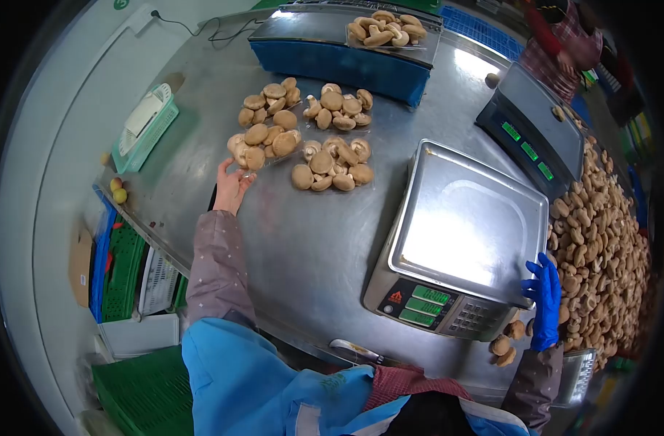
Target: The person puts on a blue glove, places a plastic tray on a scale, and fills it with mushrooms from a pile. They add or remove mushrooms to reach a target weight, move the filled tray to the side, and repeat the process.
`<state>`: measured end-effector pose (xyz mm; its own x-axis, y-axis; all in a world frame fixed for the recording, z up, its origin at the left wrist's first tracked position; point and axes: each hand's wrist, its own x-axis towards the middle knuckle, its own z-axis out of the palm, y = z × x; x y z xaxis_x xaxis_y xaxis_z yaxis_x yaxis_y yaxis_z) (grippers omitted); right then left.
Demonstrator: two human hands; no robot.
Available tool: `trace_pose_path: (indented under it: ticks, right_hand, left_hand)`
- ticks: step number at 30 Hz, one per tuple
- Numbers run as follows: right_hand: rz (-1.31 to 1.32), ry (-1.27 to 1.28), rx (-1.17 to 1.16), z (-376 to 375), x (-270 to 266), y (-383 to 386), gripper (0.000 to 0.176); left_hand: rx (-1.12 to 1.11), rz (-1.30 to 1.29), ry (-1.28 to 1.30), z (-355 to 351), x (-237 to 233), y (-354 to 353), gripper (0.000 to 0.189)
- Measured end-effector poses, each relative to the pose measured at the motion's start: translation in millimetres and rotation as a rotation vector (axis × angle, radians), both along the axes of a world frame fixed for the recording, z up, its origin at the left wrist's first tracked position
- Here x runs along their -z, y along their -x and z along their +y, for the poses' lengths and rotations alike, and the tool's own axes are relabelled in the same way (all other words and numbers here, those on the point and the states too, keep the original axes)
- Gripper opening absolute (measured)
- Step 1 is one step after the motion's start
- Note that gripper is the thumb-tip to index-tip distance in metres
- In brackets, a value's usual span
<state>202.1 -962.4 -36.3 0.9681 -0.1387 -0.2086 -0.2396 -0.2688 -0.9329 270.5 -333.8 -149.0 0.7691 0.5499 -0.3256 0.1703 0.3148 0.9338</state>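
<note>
My left hand (pixel 232 187) is bare and grips the near left corner of a clear tray of shiitake mushrooms (pixel 263 144), which rests on the metal table. Beside it are more mushroom trays, one to the right (pixel 333 165), another behind (pixel 269 102) and a further one at the back right (pixel 338 107). My right hand (pixel 544 294), in a blue glove, is at the right edge of the weighing scale (pixel 470 218), its fingers apart and holding nothing. No tray lies on the scale's pan; its green digits are lit. A few loose mushrooms (pixel 508 343) lie near the right wrist.
A large heap of mushrooms (pixel 601 254) covers the right side. A second scale (pixel 532 127) stands behind mine. On a blue-sided platform (pixel 339 65) sits a packed tray (pixel 386 30). A mint basket (pixel 147 129) is at left; green crates (pixel 147 392) are below. Another person (pixel 564 51) stands far right.
</note>
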Motion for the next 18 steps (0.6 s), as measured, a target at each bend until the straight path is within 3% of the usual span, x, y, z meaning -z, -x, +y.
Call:
trace_pose_path:
  ticks: [9,12,14,15,17,18]
  right_hand:
    - [0.06,0.079,0.017,9,-8,0,0.05]
    - [0.056,0.069,0.022,11,-7,-1,0.051]
    - [0.06,0.056,0.024,9,-3,-1,0.051]
    - [0.062,0.053,0.021,8,-1,-1,0.051]
    - [0.032,0.034,-0.012,8,1,0,0.052]
    - [0.034,0.032,-0.016,9,2,0,0.052]
  left_hand:
    - [-0.141,0.001,0.067,20,39,-19,0.047]
    - [-0.165,0.013,-0.044,22,40,-8,0.047]
    - [0.066,0.269,-1.161,17,33,16,0.054]
    - [0.064,0.273,-1.164,7,23,29,0.054]
    - [0.06,0.514,-1.689,-10,8,52,0.063]
    - [0.052,0.665,-1.616,-2,20,59,0.064]
